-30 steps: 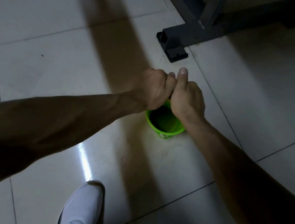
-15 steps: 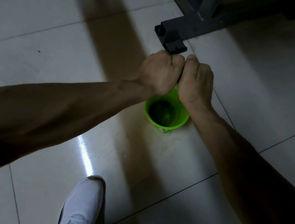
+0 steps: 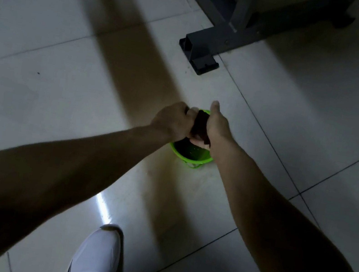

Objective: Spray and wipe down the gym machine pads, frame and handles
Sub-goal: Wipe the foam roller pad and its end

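Observation:
A small green bucket (image 3: 190, 157) stands on the tiled floor, partly hidden under my hands. Both hands are held together just above its rim. Between them is a dark bunched cloth (image 3: 201, 124). My left hand (image 3: 172, 121) grips the cloth's left side with curled fingers. My right hand (image 3: 217, 128) grips the right side, thumb pointing up. The dark metal base of the gym machine frame (image 3: 217, 39) lies on the floor beyond the bucket, at the top of the view.
The frame's foot plate (image 3: 204, 66) sticks out toward the bucket. My white shoe (image 3: 94, 260) stands on the tiles at the bottom centre. Pale tiled floor (image 3: 49, 93) spreads left and right; the light is dim.
My hands have parted slightly and dropped lower in the view, so the dark cloth shows between them. My right thumb has lifted. The machine base sits farther from my hands.

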### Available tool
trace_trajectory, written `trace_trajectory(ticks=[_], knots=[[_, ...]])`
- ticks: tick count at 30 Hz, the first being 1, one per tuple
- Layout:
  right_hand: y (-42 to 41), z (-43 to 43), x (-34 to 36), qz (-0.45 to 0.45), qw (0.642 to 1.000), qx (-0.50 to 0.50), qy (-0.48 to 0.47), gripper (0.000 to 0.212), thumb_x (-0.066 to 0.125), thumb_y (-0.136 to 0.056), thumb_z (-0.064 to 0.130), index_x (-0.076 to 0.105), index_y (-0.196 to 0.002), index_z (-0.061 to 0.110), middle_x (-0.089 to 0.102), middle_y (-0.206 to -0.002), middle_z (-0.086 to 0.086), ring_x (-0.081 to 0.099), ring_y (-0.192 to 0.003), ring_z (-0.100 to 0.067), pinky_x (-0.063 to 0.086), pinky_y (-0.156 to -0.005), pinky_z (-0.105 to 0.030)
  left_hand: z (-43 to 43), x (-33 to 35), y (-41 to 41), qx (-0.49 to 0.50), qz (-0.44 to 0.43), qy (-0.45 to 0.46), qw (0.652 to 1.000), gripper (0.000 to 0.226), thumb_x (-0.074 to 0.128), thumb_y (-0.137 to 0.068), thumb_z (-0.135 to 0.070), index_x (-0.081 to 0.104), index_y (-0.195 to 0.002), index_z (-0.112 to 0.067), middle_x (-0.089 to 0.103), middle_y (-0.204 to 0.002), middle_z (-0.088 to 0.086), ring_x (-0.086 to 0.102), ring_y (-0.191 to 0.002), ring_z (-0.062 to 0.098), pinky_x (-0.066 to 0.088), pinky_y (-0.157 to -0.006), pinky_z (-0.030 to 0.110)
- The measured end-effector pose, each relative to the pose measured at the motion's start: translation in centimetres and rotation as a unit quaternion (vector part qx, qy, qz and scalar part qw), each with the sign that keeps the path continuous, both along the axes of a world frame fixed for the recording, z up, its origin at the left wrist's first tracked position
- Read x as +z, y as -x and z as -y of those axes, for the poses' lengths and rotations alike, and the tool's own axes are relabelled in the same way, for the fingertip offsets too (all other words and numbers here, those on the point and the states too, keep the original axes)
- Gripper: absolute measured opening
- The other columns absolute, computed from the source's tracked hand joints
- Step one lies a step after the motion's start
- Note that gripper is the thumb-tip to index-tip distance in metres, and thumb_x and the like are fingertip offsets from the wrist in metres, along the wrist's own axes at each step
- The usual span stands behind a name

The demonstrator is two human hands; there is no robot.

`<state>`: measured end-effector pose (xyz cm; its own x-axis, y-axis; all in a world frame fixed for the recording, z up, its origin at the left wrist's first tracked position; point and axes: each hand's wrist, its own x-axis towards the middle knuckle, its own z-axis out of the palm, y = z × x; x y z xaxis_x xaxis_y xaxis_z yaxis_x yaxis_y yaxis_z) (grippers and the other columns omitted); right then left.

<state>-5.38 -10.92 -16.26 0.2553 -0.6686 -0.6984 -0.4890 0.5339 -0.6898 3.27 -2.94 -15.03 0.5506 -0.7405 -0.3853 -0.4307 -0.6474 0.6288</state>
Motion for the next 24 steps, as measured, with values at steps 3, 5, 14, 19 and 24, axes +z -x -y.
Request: trace_trajectory(ticks=[3, 5, 14, 19, 24], knots=[[0.5, 0.3, 0.2, 0.073, 0.989, -0.082, -0.095, 0.060, 0.051, -0.101, 0.062, 0.061, -0.129, 0.009, 0.069, -0.118, -0.018, 0.071, -0.104, -0.036, 0.065, -0.077, -0.050, -0.1, 0.9, 0.3, 0.086, -0.089, 0.019, 0.992, 0.047, 0.053, -0.103, -0.044, 0.052, -0.142, -0.017, 0.062, -0.135, 0.009, 0.060, -0.121, 0.028, 0.048, -0.104, 0.038], [1.2, 0.1, 2.2, 0.127, 0.975, -0.119, -0.141, 0.057, 0.058, -0.098, 0.057, 0.064, -0.130, 0.011, 0.069, -0.125, -0.020, 0.068, -0.113, -0.038, 0.061, -0.089, -0.056, 0.2, 3.8, 0.7, 0.164, -0.152, 0.032, 0.974, 0.050, 0.061, -0.100, -0.037, 0.051, -0.143, -0.015, 0.061, -0.136, 0.009, 0.062, -0.120, 0.029, 0.052, -0.104, 0.043], [7.9, -3.6, 26.9, 0.193, 0.959, -0.151, -0.143, 0.038, 0.074, -0.094, 0.017, 0.065, -0.129, 0.002, 0.071, -0.123, -0.021, 0.070, -0.114, -0.032, 0.060, -0.095, -0.044, -0.9, 28.1, 6.5, 0.314, -0.308, 0.053, 0.896, 0.023, 0.053, -0.100, -0.013, 0.072, -0.087, -0.018, 0.072, -0.093, 0.007, 0.071, -0.093, 0.027, 0.061, -0.091, 0.046], [11.1, -6.4, 45.5, 0.164, 0.967, -0.159, -0.114, 0.044, 0.081, -0.086, 0.014, 0.062, -0.125, 0.006, 0.070, -0.124, -0.020, 0.072, -0.107, -0.027, 0.061, -0.090, -0.042, -3.6, 46.9, 8.0, 0.335, -0.402, 0.039, 0.851, 0.009, 0.061, -0.101, -0.012, 0.069, -0.096, -0.014, 0.072, -0.099, 0.010, 0.071, -0.088, 0.023, 0.063, -0.080, 0.037], [9.6, -9.4, 60.0, 0.203, 0.966, -0.115, -0.112, 0.028, 0.078, -0.091, 0.023, 0.073, -0.117, 0.014, 0.078, -0.112, -0.009, 0.073, -0.107, -0.021, 0.060, -0.084, -0.036, -7.4, 60.9, 5.4, 0.248, -0.397, 0.050, 0.882, 0.015, 0.067, -0.099, -0.027, 0.073, -0.104, -0.014, 0.075, -0.111, 0.007, 0.073, -0.103, 0.024, 0.061, -0.091, 0.040]])
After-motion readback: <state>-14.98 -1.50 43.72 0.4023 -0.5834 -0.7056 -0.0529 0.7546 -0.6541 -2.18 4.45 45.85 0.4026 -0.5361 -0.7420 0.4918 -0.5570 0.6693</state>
